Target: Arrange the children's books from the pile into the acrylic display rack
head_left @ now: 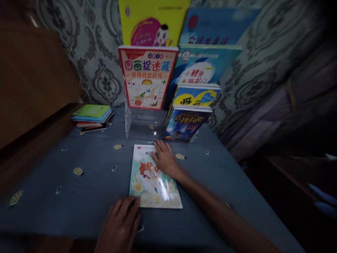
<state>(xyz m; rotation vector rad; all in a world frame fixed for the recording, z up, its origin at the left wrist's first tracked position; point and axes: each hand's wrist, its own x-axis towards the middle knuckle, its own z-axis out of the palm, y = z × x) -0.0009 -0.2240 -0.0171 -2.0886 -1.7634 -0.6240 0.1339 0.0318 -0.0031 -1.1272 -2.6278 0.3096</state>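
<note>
A thin picture book (151, 179) with a winged figure on its pale green cover lies flat on the blue tablecloth. My right hand (165, 160) rests on the upper right part of it, fingers stretched out and covering some of the title. At the book's lower left corner is my left hand (119, 223), its fingers loosely bent and the fingertips touching the corner. The left thumb sits apart from the fingers, below the book's bottom edge. Just beyond the book stands a clear acrylic book rack (139, 128).
On the rack stand several books in two columns, among them a red-bordered book (149, 79) and a dark blue book (186, 124). A small stack of books (92, 116) lies at the back left. Patterned wallpaper (104, 82) rises behind, with a brown wooden panel (31, 77) at left.
</note>
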